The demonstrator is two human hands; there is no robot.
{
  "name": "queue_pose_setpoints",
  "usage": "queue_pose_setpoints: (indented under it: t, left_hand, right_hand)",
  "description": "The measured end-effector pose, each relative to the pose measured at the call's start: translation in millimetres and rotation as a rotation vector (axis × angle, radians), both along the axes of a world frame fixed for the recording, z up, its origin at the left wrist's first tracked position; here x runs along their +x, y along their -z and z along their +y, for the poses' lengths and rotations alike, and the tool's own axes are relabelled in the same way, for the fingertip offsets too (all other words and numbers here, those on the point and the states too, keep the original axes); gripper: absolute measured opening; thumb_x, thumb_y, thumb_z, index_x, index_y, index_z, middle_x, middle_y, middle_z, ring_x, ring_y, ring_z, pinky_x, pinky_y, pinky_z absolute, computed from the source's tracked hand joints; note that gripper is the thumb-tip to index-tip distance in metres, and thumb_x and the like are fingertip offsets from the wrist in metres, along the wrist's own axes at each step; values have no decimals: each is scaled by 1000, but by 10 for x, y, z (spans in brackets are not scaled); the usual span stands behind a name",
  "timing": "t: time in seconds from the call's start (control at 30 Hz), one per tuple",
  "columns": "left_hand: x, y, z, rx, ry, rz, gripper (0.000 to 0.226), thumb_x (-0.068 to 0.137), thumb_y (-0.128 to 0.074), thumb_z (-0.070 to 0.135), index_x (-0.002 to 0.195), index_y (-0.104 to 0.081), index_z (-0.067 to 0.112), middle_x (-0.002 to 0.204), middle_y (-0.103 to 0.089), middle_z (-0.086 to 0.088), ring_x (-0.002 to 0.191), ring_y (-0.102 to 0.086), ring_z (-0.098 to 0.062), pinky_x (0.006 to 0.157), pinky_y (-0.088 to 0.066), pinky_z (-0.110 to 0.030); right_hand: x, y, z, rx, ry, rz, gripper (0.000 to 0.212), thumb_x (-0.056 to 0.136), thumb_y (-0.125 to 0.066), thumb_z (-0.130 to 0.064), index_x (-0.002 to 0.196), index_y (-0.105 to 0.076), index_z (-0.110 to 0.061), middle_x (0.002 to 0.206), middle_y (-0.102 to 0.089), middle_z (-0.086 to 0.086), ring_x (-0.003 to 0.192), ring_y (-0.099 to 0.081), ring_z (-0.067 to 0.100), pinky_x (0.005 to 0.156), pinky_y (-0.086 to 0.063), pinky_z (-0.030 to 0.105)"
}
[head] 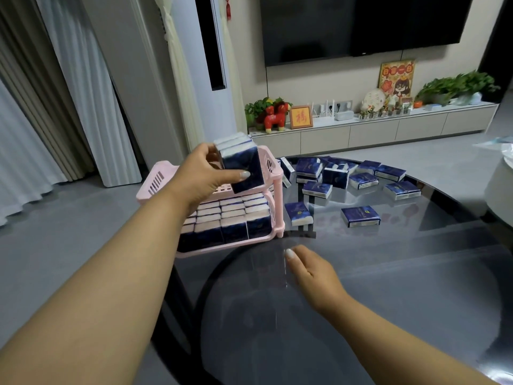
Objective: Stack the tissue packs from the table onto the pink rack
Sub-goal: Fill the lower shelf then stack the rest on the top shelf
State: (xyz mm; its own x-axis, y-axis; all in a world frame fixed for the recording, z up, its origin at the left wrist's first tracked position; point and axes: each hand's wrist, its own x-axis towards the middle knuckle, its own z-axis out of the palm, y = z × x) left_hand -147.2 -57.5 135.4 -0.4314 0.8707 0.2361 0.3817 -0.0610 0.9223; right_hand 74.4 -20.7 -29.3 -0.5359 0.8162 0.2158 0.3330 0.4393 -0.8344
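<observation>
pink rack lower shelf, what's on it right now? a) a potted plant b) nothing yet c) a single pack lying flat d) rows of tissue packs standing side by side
d: the lower shelf of the pink rack holds rows of tissue packs packed side by side, while the left hand holds a bundle of packs above the upper shelf.
</observation>
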Motion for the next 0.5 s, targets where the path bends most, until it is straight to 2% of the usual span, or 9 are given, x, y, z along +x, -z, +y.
queue_pose_setpoints:
  t: [0.07, 0.13, 0.33, 0.43, 0.5]
  left_hand:
    - [-73, -30, 132, -13, 2, -3, 85, 52, -93, 19, 126, -51, 14, 120, -63, -7, 107, -64, -22, 83, -53, -30]
    - [-125, -17, 231, -36, 4, 3, 82, 55, -92, 14, 126, -51, 14, 122, -61, -9, 109, -63, -25, 86, -53, -35]
    - [-213, 49, 439, -94, 28, 20, 67, 65, -87, 10, 121, -51, 18, 120, -61, -8, 102, -61, -20, 67, -46, -23]
    - [-263, 93, 505, -127, 39, 33, 65, 65, -88, 11, 118, -51, 21, 119, -62, -6, 107, -62, -22, 73, -48, -27]
    - [-269, 112, 529, -159, 50, 54, 64, 66, -87, 12, 119, -51, 21, 115, -63, -4, 101, -62, -20, 72, -47, -26]
  right_hand:
    - [0, 7, 20, 0, -9, -7, 35, 96, -37, -48, 79, -52, -20, 78, -58, -1, 74, -55, 15, 70, -47, 37]
    - [-5, 17, 38, -5, -10, -2, 34, 96, -38, -48, 80, -53, -22, 79, -58, -2, 75, -55, 13, 71, -48, 38]
    - [-3, 30, 52, 15, -22, -9, 32, 95, -37, -50, 80, -52, -26, 80, -59, -4, 76, -56, 11, 71, -49, 37]
    - [-12, 17, 50, 25, -21, -16, 29, 95, -38, -47, 80, -52, -26, 80, -59, -5, 76, -55, 9, 72, -48, 35]
    - [-14, 13, 50, 30, -22, -28, 29, 95, -37, -48, 81, -52, -27, 80, -59, -6, 76, -55, 8, 71, -48, 34]
